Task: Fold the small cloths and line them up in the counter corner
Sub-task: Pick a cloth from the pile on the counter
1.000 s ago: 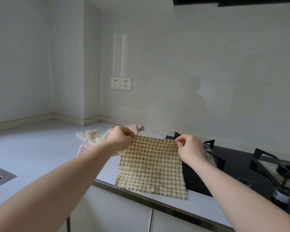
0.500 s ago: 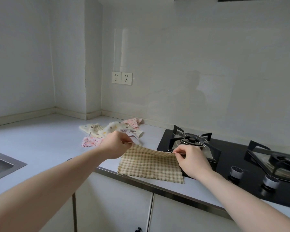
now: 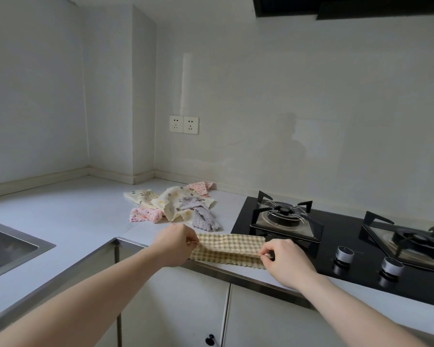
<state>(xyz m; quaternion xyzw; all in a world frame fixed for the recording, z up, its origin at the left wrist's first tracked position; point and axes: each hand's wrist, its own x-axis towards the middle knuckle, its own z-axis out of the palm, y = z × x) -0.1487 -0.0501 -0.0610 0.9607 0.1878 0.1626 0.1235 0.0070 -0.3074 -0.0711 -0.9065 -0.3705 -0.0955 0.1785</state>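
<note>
Beige-and-cream checked cloth with a scalloped hem [image 3: 229,250] lies on the white countertop [image 3: 68,216] at its front edge, just left of the black glass gas hob [image 3: 336,249], its right end touching or overlapping the hob's front-left corner. It reads as a long narrow band, an upper layer lying over a lower one, with the wavy hem of the lower layer showing along the front. Left hand [image 3: 174,245] pinches the cloth's left end between thumb and curled fingers; right hand [image 3: 283,260] pinches the right end the same way, fingertips [image 3: 263,254] on the near corner. Both hands sit low at the surface, forearms reaching in from the near side. Behind the checked cloth, toward the back wall, is a loose pile of unfolded small cloths [image 3: 176,205]: a cream one with grey and yellow dots on top, a grey dotted one draped toward the front right, a pink patterned one at the pile's left front, another pink one at the back near the wall, and a cream checked piece at the left. The pile is near the checked cloth but apart from it. Steel sink [image 3: 8,249] is set into the countertop at the far left edge. Double white wall socket [image 3: 184,124] is on the back wall above the pile. Hob has two burners with black pan supports and two silver knobs [image 3: 368,261] along its front. White cabinet doors [image 3: 186,309] sit below the counter edge.
</note>
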